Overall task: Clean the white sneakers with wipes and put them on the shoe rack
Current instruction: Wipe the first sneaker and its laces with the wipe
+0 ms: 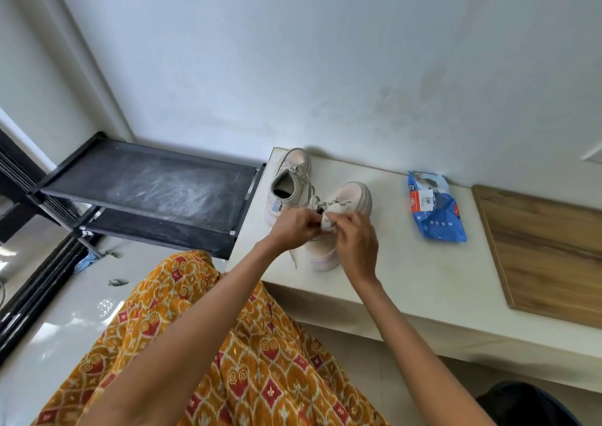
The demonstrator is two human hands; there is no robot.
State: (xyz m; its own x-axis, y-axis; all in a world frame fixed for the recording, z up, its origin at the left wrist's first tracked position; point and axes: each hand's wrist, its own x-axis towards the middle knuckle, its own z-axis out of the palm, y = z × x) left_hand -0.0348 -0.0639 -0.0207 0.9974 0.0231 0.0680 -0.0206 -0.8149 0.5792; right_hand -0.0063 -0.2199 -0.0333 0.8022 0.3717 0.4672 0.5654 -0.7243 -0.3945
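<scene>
Both hands, left hand point(294, 226) and right hand point(356, 246), pinch a crumpled white wipe point(327, 222) over the nearer cream, scuffed sneaker point(348, 202) on the surface point(407, 269).

Both bare forearms reach forward from the near edge and converge, the left hand point(294, 226) and right hand point(356, 243) close together at mid-scene, backs up, fingers curled, jointly pinching a small crumpled wipe point(326, 222) between their fingertips.
</scene>
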